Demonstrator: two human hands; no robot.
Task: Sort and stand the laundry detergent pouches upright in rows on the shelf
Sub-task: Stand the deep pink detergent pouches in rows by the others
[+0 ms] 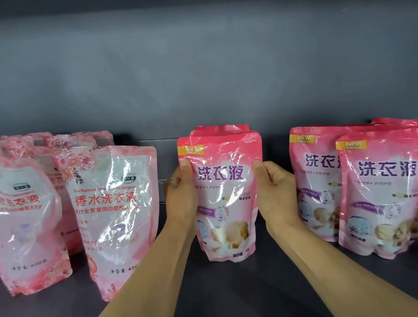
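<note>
Shelf: dark grey metal shelf [222,292] with a grey back panel.
Centre: glossy pink plastic detergent pouch [226,199] stands upright mid-shelf, a second one just behind it.
Left hand [180,192]: fingers wrapped round the pouch's left edge.
Right hand [275,189]: fingers wrapped round its right edge.
Nine o'clock: pale pink floral see-through pouches [116,215], upright in rows.
Three o'clock: matching pink pouches [386,191], upright, overlapping.

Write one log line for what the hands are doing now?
hands: left and right grip pink pouch sides | pouch: upright on shelf
</note>
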